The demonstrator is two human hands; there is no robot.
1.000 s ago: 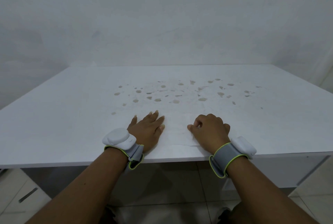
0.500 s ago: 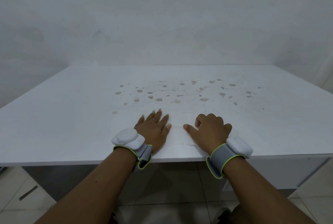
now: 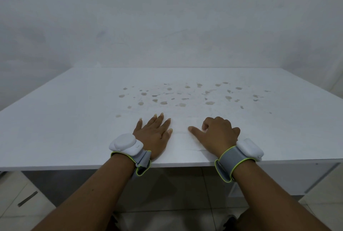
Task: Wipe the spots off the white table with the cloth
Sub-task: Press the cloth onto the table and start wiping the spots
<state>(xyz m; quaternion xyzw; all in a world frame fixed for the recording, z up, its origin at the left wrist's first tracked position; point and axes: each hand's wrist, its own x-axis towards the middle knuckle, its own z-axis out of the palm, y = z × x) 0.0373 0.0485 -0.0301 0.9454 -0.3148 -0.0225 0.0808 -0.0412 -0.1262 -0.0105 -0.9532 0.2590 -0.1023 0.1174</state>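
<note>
The white table (image 3: 74, 128) carries several brownish spots (image 3: 182, 104) scattered across its middle, just beyond my fingers. My left hand (image 3: 154, 134) lies flat on the table near the front edge, palm down, fingers apart, holding nothing. My right hand (image 3: 219, 134) rests beside it with fingers curled under and the thumb stretched left on the surface. Between the hands I make out faint creases and edges of a thin white sheet (image 3: 182, 138), perhaps the cloth, nearly the table's colour. Whether the right hand grips it is unclear.
A pale wall (image 3: 167, 26) rises right behind the table's far edge. The table's front edge (image 3: 185, 164) runs under my wrists, with tiled floor (image 3: 18, 193) below. Both wrists wear grey bands with white devices.
My left hand has slid a little forward and to the right. My right thumb has stretched out leftward along the table. The spots look the same.
</note>
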